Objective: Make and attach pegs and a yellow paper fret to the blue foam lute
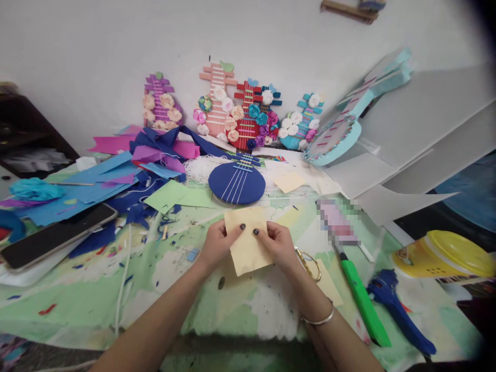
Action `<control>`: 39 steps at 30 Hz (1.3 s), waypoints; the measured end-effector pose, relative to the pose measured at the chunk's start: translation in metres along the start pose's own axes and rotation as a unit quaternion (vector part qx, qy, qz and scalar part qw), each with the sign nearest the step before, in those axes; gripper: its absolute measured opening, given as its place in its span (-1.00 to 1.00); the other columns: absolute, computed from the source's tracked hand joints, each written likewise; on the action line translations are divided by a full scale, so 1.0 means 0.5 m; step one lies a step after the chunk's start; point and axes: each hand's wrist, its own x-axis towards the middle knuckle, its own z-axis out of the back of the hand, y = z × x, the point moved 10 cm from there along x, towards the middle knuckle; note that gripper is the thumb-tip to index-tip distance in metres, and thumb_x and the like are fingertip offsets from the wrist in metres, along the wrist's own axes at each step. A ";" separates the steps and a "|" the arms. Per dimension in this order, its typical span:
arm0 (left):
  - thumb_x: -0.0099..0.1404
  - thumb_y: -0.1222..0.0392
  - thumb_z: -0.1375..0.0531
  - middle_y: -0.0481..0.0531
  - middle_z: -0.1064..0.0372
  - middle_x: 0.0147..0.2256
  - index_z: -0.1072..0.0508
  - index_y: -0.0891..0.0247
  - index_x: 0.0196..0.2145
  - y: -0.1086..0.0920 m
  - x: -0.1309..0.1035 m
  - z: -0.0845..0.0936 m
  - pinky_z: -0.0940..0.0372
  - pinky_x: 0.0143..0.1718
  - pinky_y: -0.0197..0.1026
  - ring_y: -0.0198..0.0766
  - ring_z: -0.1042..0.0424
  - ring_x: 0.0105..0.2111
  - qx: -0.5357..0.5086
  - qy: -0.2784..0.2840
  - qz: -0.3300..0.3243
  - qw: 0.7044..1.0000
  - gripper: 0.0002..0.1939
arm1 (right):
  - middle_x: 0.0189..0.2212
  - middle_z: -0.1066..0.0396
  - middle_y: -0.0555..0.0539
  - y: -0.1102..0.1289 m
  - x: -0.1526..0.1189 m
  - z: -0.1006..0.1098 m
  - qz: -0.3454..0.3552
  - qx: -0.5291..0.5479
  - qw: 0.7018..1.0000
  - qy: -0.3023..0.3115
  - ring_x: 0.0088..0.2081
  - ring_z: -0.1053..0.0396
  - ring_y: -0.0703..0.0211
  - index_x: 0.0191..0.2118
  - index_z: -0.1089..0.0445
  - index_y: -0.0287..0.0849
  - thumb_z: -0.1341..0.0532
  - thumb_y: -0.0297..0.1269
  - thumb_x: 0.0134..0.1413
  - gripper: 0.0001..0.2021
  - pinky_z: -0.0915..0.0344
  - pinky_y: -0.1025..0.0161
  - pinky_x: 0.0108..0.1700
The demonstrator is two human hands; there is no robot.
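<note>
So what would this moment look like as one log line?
left hand: holds pale yellow sheet | right hand: holds same sheet, opposite side | beyond: blue stringed model | near right hand: gold scissor handles

Over the bench (166, 294), we hold a pale yellow paper sheet (250, 253) with our left hand (218, 241) and right hand (280, 243); a blue model lute (237, 185) lies ahead, gold-handled scissors (318, 269) beside our right hand.
</note>
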 end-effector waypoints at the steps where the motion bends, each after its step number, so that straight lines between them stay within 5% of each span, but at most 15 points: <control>1: 0.09 0.02 -0.17 0.07 -0.41 -0.46 -0.43 0.37 -0.36 0.009 0.002 -0.011 -0.24 -0.51 -0.27 -0.25 -0.37 -0.47 -0.009 0.031 0.019 0.999 -0.68 | -0.72 -0.25 0.08 0.005 -0.002 -0.002 0.010 -0.017 1.000 0.008 -0.64 -0.14 0.30 -0.62 -0.30 -0.16 -0.27 -0.07 -0.22 -0.73 -0.04 0.38 -0.62; 4: 0.10 0.04 -0.15 0.04 -0.37 -0.53 -0.42 0.38 -0.49 0.018 0.003 -0.014 -0.19 -0.56 -0.30 -0.29 -0.32 -0.53 0.047 0.047 0.020 0.998 -0.71 | -0.73 -0.17 0.09 0.032 -0.010 -0.011 0.078 -0.116 0.990 0.023 -0.64 -0.08 0.34 -0.64 -0.23 -0.16 -0.19 -0.09 -0.10 -0.71 0.01 0.38 -0.60; 8: 0.14 0.05 -0.10 -0.07 -0.14 -0.68 -0.26 0.34 -0.68 -0.015 -0.004 -0.006 0.00 -0.63 -0.35 -0.41 -0.12 -0.62 0.188 0.005 -0.072 0.980 -0.64 | -0.75 -0.03 0.12 0.064 -0.019 -0.028 0.177 -0.293 0.939 0.016 -0.65 0.03 0.38 -0.68 -0.09 -0.16 -0.11 -0.21 -0.03 -0.69 0.07 0.36 -0.55; 11: 0.15 0.05 -0.09 -0.10 -0.06 -0.70 -0.22 0.33 -0.72 -0.030 -0.012 -0.035 0.00 -0.61 -0.35 -0.43 -0.07 -0.63 0.204 0.062 -0.123 0.969 -0.61 | -0.74 0.01 0.13 0.062 -0.016 -0.032 0.185 -0.345 0.920 0.010 -0.66 0.05 0.38 -0.67 -0.04 -0.15 -0.09 -0.25 -0.02 -0.71 0.10 0.35 -0.55; 13: 0.16 0.05 -0.08 -0.08 -0.16 -0.66 -0.30 0.34 -0.66 -0.025 -0.010 -0.043 -0.06 -0.58 -0.34 -0.41 -0.13 -0.60 0.175 0.090 -0.116 0.974 -0.64 | -0.74 0.01 0.13 0.058 -0.013 -0.030 0.177 -0.329 0.927 0.017 -0.65 0.04 0.37 -0.67 -0.03 -0.15 -0.09 -0.24 -0.01 -0.70 0.10 0.35 -0.56; 19: 0.15 0.01 -0.10 0.05 -0.37 -0.48 -0.40 0.37 -0.42 0.007 0.005 -0.015 -0.18 -0.52 -0.30 -0.29 -0.31 -0.49 0.069 0.061 -0.016 0.996 -0.68 | -0.70 -0.01 0.11 0.052 -0.014 -0.017 0.158 -0.207 0.965 0.037 -0.62 0.03 0.34 -0.62 -0.10 -0.14 -0.09 -0.17 0.03 -0.71 0.10 0.37 -0.58; 23: 0.17 0.03 -0.08 0.02 -0.34 -0.51 -0.40 0.36 -0.47 -0.016 -0.008 -0.041 -0.16 -0.50 -0.31 -0.32 -0.28 -0.50 0.095 0.110 -0.063 0.987 -0.69 | -0.70 0.10 0.14 0.053 -0.011 -0.017 0.166 -0.264 0.950 0.027 -0.62 0.09 0.37 -0.65 0.03 -0.15 -0.11 -0.21 0.01 -0.66 0.13 0.36 -0.56; 29: 0.17 0.05 -0.07 -0.06 -0.21 -0.63 -0.32 0.34 -0.62 -0.019 0.004 -0.015 -0.04 -0.56 -0.32 -0.37 -0.16 -0.58 0.218 0.028 -0.089 0.971 -0.66 | -0.68 0.10 0.14 0.061 -0.018 -0.044 0.182 -0.249 0.947 0.089 -0.61 0.08 0.38 -0.62 0.06 -0.14 -0.09 -0.20 0.03 -0.66 0.10 0.37 -0.55; 35: 0.18 0.03 -0.07 -0.03 -0.29 -0.55 -0.37 0.34 -0.52 -0.023 -0.009 -0.042 -0.10 -0.53 -0.32 -0.35 -0.22 -0.54 0.163 0.101 -0.103 0.976 -0.69 | -0.69 0.11 0.14 0.049 -0.007 -0.028 0.167 -0.282 0.944 0.050 -0.61 0.09 0.37 -0.63 0.05 -0.15 -0.10 -0.23 0.01 -0.67 0.13 0.36 -0.55; 39: 0.18 0.03 -0.07 0.00 -0.33 -0.54 -0.39 0.35 -0.52 -0.016 -0.002 -0.019 -0.13 -0.54 -0.31 -0.31 -0.27 -0.52 0.163 0.051 -0.068 0.983 -0.68 | -0.66 0.07 0.12 0.054 -0.016 -0.040 0.171 -0.206 0.959 0.095 -0.59 0.07 0.37 -0.61 0.01 -0.15 -0.09 -0.20 0.04 -0.68 0.11 0.37 -0.56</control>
